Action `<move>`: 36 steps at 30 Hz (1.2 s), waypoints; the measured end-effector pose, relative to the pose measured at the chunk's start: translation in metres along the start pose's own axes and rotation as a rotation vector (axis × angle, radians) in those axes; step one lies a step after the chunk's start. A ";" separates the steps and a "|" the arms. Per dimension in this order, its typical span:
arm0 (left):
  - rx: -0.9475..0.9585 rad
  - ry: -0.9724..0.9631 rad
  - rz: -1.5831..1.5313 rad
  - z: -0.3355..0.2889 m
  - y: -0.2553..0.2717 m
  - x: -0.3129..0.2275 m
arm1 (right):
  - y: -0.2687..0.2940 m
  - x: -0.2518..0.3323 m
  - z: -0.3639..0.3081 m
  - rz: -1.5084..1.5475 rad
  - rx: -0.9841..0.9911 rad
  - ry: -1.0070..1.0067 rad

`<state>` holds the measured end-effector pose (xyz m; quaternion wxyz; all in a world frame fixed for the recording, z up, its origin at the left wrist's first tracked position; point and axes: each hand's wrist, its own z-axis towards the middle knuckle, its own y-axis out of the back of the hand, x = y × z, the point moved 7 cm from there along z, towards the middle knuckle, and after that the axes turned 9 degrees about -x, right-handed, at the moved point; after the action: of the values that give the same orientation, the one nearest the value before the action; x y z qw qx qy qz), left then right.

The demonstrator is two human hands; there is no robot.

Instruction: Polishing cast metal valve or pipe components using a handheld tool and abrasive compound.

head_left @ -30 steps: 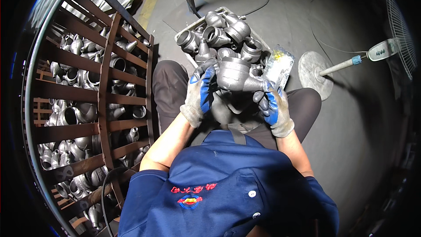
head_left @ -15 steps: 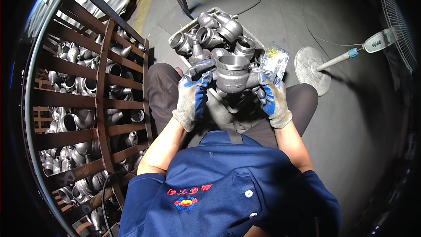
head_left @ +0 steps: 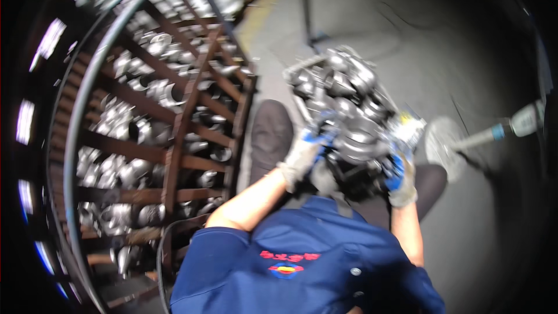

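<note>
Both gloved hands, left (head_left: 302,157) and right (head_left: 400,175), clamp a grey metal pipe fitting (head_left: 359,146) over the lap, at the near edge of the crate (head_left: 299,68) of fittings; looks heavy, rigid, slick; grip opposite sides.

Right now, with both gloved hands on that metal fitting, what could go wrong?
1. The metal pipe fitting is held over the lap by the left hand and right hand; if either slips, it could drop onto the legs.
2. The tray of fittings just ahead is heaped high, so a knock might send pieces rolling onto the floor.
3. The picture is blurred, so the exact grasp cannot be judged.
</note>
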<state>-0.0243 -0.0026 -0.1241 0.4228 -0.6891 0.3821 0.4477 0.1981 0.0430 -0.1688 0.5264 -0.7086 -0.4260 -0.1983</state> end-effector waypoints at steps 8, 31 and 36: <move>-0.013 -0.132 -0.107 -0.012 0.011 -0.069 | -0.047 0.004 -0.015 -0.004 0.225 -0.004; -0.437 -1.594 0.577 -0.080 0.161 -0.377 | -0.016 0.002 0.002 -0.422 0.176 -0.032; -1.108 -1.264 0.717 -0.067 0.220 -0.444 | -0.025 -0.002 0.004 -0.326 0.162 -0.010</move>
<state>-0.3404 -0.0759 0.2566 -0.0024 -0.2599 0.0011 0.9656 0.1759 0.0478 -0.1575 0.5405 -0.5864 -0.5524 -0.2427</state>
